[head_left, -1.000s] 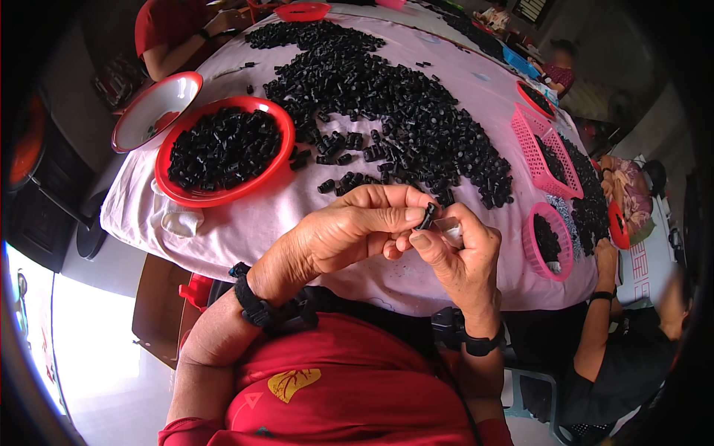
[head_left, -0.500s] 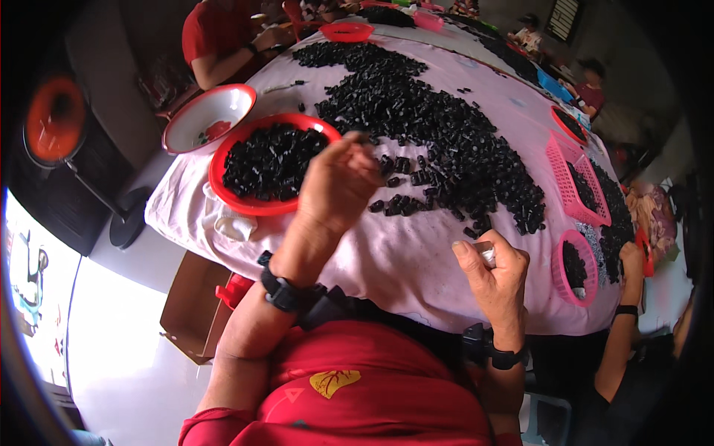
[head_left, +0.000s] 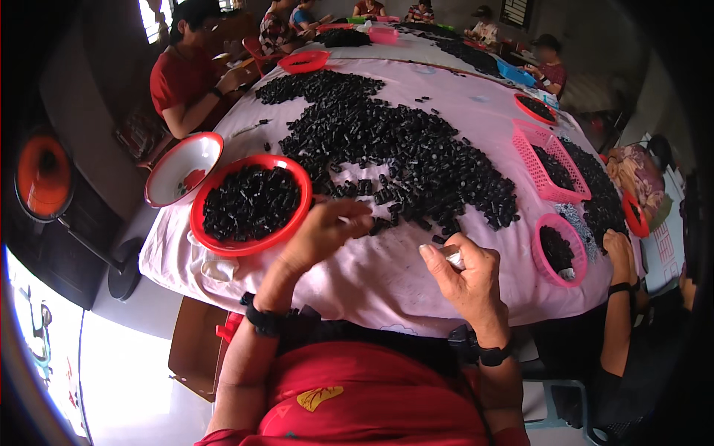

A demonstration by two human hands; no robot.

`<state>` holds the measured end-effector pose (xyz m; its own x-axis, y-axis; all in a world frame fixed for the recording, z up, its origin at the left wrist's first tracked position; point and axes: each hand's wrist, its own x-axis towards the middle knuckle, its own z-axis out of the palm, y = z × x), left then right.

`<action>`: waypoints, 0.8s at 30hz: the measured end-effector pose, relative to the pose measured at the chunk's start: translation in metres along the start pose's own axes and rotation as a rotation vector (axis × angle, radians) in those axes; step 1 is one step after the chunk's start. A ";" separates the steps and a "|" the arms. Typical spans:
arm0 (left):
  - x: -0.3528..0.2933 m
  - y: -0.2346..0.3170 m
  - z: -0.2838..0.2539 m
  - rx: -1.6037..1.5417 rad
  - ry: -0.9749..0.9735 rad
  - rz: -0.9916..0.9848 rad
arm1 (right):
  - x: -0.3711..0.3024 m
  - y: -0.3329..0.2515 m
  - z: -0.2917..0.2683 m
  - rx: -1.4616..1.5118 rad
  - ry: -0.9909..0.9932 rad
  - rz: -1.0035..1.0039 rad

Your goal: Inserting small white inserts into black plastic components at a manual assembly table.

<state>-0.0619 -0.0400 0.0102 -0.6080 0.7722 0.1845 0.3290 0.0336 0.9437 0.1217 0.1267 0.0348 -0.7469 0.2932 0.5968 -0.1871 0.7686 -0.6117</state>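
Left hand [head_left: 329, 229] by heaped black cylindrical pieces [head_left: 394, 141] on table [head_left: 372, 279]; blurred, can't tell if gripping. Right hand [head_left: 476, 286]: fingers curled round whitish item [head_left: 454, 259]. Probably best lifting pieces singly from near edge

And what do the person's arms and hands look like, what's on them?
The left hand and right hand wear no gloves. Each wrist has a chunky black strap around it. The forearms are bare, and red sleeves show near the bottom edge.
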 end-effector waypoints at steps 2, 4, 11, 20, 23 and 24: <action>-0.004 -0.016 0.008 0.598 0.089 0.171 | 0.000 -0.001 -0.002 -0.018 -0.043 0.015; -0.001 -0.029 0.014 0.757 0.156 0.255 | 0.002 -0.004 -0.001 0.020 -0.019 0.003; -0.003 -0.032 0.026 0.816 0.218 0.176 | -0.002 0.001 0.005 0.034 -0.047 -0.054; 0.000 -0.007 0.022 0.438 0.156 0.065 | -0.003 -0.003 0.002 0.012 -0.033 -0.032; -0.004 0.019 0.027 -0.336 -0.048 -0.030 | -0.002 -0.001 0.002 -0.022 -0.053 0.040; -0.007 0.026 0.029 -0.343 -0.043 -0.038 | -0.003 -0.001 0.004 0.020 -0.024 0.009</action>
<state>-0.0282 -0.0264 0.0250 -0.5821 0.8005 0.1430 0.0405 -0.1471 0.9883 0.1212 0.1224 0.0315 -0.7639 0.2863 0.5783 -0.1927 0.7541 -0.6279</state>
